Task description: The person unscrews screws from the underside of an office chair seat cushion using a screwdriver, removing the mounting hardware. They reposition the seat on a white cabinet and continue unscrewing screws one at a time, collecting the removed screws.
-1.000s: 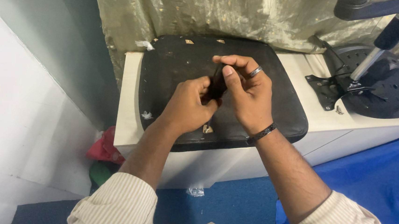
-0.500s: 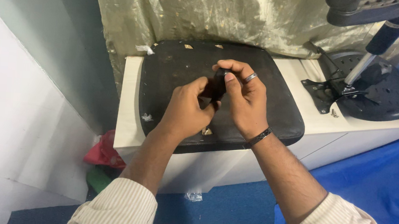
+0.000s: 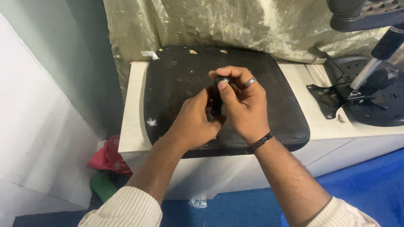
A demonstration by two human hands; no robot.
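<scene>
**Both hands on a small black part**

I hold a small black part (image 3: 219,88) above the seat pad (image 3: 176,78), which lies on the white bench (image 3: 132,123). My right hand (image 3: 242,107) grasps it from the top, thumb and ringed finger curled round it. My left hand (image 3: 194,120) pinches it from below. A chair base (image 3: 379,92) lies to the right on the bench.

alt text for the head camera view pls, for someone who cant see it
Two bare hands, the left hand and the ringed right hand, pinch a small black object together above a worn black padded seat cushion lying on a white bench. An upturned black chair base lies to the right, with a crinkled gold cloth behind.
</scene>
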